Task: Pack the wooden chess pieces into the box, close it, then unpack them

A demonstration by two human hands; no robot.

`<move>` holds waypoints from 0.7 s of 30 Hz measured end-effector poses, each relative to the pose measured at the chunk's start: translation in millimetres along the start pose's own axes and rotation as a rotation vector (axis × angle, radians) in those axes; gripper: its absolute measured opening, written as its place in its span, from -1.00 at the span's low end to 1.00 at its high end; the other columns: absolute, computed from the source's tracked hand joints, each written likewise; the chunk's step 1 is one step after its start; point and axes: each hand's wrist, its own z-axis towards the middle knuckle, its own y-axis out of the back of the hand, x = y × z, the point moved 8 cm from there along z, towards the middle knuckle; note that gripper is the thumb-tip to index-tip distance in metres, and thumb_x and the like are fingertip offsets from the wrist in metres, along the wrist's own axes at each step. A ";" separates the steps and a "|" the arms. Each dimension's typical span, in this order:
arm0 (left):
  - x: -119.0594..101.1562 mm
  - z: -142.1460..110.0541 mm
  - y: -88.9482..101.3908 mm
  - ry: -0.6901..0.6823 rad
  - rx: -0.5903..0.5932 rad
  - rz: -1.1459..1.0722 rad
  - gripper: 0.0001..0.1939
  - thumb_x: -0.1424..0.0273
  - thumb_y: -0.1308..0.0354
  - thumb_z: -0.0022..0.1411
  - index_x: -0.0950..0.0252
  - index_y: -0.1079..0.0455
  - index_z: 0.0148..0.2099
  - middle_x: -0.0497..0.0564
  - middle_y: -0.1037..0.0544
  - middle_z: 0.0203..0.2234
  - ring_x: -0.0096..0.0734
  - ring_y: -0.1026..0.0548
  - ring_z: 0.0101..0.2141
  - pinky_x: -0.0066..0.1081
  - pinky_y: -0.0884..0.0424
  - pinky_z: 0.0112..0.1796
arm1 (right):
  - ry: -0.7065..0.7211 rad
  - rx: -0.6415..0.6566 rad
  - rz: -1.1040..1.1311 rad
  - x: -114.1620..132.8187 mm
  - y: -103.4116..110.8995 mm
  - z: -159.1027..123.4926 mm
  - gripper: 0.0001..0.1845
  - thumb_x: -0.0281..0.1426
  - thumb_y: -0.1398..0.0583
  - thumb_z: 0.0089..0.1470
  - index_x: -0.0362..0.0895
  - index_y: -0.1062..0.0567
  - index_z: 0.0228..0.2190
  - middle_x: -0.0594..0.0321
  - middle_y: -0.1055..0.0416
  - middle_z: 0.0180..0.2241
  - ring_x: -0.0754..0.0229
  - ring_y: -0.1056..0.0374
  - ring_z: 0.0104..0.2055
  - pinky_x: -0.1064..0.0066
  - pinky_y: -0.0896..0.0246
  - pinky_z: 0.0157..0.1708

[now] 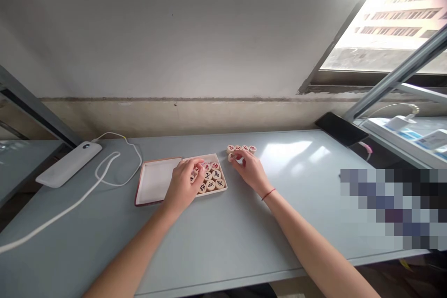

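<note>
Xiangqi pieces (pixel 216 174), round and pale with red or black characters, fill an open shallow box (pixel 224 189). My left hand (pixel 186 178) is over the box's left part, with its fingers curled and its thumb near the index finger. Its fingertips are among the pieces, and the hand covers some of them. Whatever it grips is hidden. To the right of the box, my right hand (pixel 250 170) pinches a black-marked xiangqi piece (pixel 232 157) at the table surface. That piece sits just in front of a short row of red-marked pieces (pixel 245 148).
The box's lid (pixel 157 180) lies inside-up against the box's left side. A white power strip (pixel 69 164) and white cables (pixel 101 179) are at the left. A black phone (pixel 340 129) rests at the back right, near a metal frame bar (pixel 394 74). A pixelated patch covers the right side.
</note>
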 end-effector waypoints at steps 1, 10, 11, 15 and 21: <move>0.3 0.1 0.2 -0.002 0.000 0.005 -0.80 0.35 0.01 0.30 0.21 -0.36 -0.08 -0.03 -0.54 -0.31 -0.33 -0.47 -0.20 -0.31 -0.37 -0.13 | 0.002 0.003 -0.005 -0.6 -1.2 -0.3 -0.74 -0.23 -0.11 0.11 -0.08 -0.46 -0.22 0.18 -0.45 -0.24 0.24 -0.26 -0.45 0.37 -0.19 -0.36; 3.2 2.8 2.8 -0.023 -0.017 0.030 -0.81 0.39 0.01 0.28 0.23 -0.37 -0.10 -0.04 -0.55 -0.34 -0.34 -0.45 -0.24 -0.32 -0.34 -0.15 | -0.007 0.022 -0.042 -3.7 -3.1 -0.8 -0.74 -0.26 -0.10 0.10 -0.07 -0.40 -0.17 0.19 -0.46 -0.23 0.23 -0.30 -0.45 0.36 -0.20 -0.37; 4.3 3.1 2.7 -0.022 -0.016 0.035 -0.81 0.39 0.01 0.28 0.24 -0.37 -0.10 -0.03 -0.55 -0.33 -0.34 -0.45 -0.24 -0.31 -0.34 -0.14 | -0.014 0.027 -0.045 -5.0 -4.3 -0.8 -0.73 -0.27 -0.11 0.09 -0.07 -0.38 -0.16 0.19 -0.46 -0.22 0.23 -0.30 -0.45 0.36 -0.21 -0.37; 11.0 4.4 3.1 -0.011 -0.015 0.072 -0.81 0.37 0.01 0.28 0.24 -0.38 -0.11 -0.02 -0.55 -0.32 -0.33 -0.45 -0.23 -0.31 -0.33 -0.14 | -0.012 0.033 -0.061 -7.3 -7.5 -0.9 -0.72 -0.30 -0.10 0.07 -0.06 -0.34 -0.14 0.20 -0.45 -0.20 0.21 -0.32 -0.43 0.34 -0.22 -0.36; 22.7 4.2 -0.5 0.047 0.033 0.400 -0.73 0.28 0.02 0.30 0.23 -0.47 -0.12 0.07 -0.54 -0.20 -0.14 -0.38 -0.14 -0.21 -0.31 -0.17 | 0.093 -0.098 -0.046 21.0 9.1 -6.0 -0.72 -0.32 -0.07 0.10 -0.11 -0.34 -0.13 0.08 -0.41 -0.21 0.11 -0.35 -0.27 0.32 -0.25 -0.30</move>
